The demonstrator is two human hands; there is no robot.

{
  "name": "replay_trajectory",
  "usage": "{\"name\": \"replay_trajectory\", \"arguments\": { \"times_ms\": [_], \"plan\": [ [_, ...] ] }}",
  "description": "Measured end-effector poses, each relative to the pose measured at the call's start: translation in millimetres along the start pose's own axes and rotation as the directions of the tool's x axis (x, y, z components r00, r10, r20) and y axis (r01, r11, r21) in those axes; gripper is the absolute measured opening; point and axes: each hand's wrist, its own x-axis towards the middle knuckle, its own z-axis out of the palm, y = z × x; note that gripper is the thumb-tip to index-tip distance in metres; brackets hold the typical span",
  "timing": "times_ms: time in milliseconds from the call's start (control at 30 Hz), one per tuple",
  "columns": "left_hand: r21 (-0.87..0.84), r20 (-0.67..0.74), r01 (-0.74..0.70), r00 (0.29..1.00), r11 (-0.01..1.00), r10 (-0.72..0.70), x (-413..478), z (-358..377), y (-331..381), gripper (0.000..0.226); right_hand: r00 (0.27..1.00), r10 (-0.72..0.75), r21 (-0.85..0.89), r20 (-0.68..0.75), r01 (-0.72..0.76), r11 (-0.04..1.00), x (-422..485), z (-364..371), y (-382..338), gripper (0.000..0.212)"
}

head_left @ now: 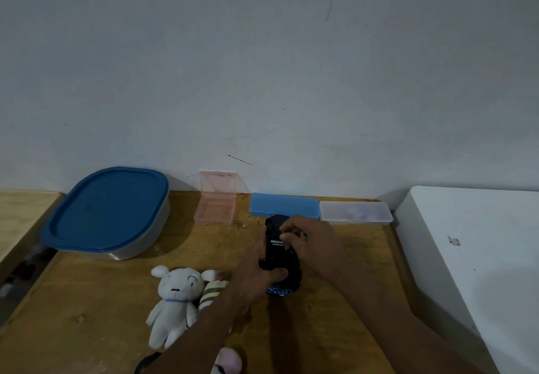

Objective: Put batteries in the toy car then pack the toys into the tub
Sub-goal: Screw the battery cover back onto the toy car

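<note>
Your tub (108,213) sits at 10 o'clock with its blue lid on, bare wooden table (335,330) open toward 5. The toy car (281,252) is belly-up at centre, long axis 12-to-6, label unreadable. Your left hand (256,271) is clamped around its near end; right hand (313,238) fingertips are pinched on the underside
</note>
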Motion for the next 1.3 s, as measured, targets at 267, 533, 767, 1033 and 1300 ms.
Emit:
{"name": "replay_trajectory", "arguments": {
  "times_ms": [267,533,767,1033,1300],
  "plan": [
    [0.007,0.002,-0.029,1.0,1.0,0.029,-2,3,6,0.093,0.971,-0.204,-0.196,0.128,0.226,0.954,0,7,-1,0.016],
    [0.017,-0.004,-0.047,0.999,0.999,0.047,-2,11,10,0.086,0.965,-0.196,-0.215,0.173,0.231,0.949,-3,8,2,0.021],
    [0.013,0.017,-0.025,1.0,1.0,0.025,0,10,5,0.092,0.944,-0.207,-0.287,0.256,0.279,0.917,-2,5,0,0.019],
    [0.036,0.017,-0.032,0.999,0.999,0.031,-1,11,6,0.09,0.878,-0.266,-0.417,0.399,0.432,0.8,0,7,5,0.019],
    [0.035,-0.004,-0.093,0.996,0.995,0.093,2,6,11,0.084,0.915,-0.226,-0.349,0.334,0.343,0.872,-1,1,4,0.026]
  ]
}}
